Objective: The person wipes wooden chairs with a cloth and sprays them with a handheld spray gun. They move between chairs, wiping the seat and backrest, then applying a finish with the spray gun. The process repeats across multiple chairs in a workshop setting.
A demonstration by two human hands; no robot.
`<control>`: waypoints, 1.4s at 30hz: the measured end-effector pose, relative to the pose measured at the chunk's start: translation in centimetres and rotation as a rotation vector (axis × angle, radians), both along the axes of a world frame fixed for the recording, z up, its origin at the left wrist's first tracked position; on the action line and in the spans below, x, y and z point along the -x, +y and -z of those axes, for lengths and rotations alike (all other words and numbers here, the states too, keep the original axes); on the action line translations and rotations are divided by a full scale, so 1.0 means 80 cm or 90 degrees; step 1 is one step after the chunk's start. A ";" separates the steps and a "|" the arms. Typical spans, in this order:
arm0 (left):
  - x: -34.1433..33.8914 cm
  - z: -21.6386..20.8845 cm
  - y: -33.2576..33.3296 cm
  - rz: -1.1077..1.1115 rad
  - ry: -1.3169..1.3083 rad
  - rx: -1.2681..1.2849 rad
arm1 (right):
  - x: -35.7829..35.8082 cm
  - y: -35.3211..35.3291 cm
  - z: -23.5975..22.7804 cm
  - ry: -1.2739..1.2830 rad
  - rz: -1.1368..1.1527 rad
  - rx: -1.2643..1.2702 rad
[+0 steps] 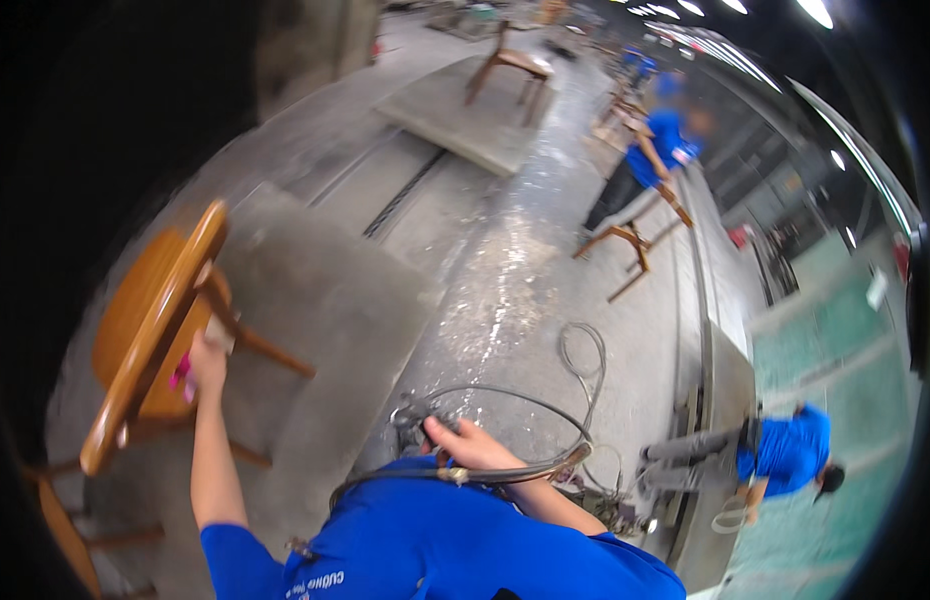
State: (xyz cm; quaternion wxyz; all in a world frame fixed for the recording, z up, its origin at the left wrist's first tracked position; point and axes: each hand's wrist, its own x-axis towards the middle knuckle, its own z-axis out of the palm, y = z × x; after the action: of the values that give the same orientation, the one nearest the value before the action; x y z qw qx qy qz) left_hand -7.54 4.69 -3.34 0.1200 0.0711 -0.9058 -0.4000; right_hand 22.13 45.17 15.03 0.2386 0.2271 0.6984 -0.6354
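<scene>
1. Wooden chair [157, 330], one, glossy orange-brown; the landmark for all places below. Tilted in view, its long polished rail toward the viewer.
2. Left hand [211, 362], bare, at the chair's right side, arm extended. Fingers bent and blurred, a pale piece [221, 333] at their tips; how far they are closed, and whether they touch the wood, cannot be told.
3. Pink item [183, 376], small, blurred, beside the left hand and in front of the chair's seat.
4. Right hand [469, 447], bare, well to the right of the chair and slightly lower. Fingers wrapped about a metal tool [415, 418], thumb uppermost.
5. Hose [520, 394], dark, looping from near the tool, farther right of the chair than the right hand.
6. Grey slab [320, 275], flat, reaching rightward from the chair.
7. Second chair [63, 530], partly seen, below the chair.
8. Distant chair [515, 62], brown, above and right of the chair, on a raised slab.
9. Co-worker [665, 145], blue shirt, far right of the chair, at a wooden chair frame [625, 238].
10. Another person [785, 450], blue shirt, grey trousers, farthest right of the chair.
</scene>
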 end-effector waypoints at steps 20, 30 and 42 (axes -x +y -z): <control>-0.041 -0.058 0.049 -0.037 -0.101 0.250 | 0.001 0.007 0.015 -0.038 0.100 0.084; -0.110 -0.027 0.022 -0.034 -0.108 0.410 | 0.011 0.008 0.013 0.022 -0.006 0.110; -0.086 -0.016 0.030 0.004 0.005 0.496 | 0.004 -0.019 -0.013 -0.034 -0.021 -0.028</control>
State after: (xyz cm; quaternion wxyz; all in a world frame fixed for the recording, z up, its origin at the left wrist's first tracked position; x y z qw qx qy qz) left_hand -0.67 7.06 -2.06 0.1407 0.0160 -0.9896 -0.0265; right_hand 21.78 43.61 16.03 0.2625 0.2381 0.7093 -0.6093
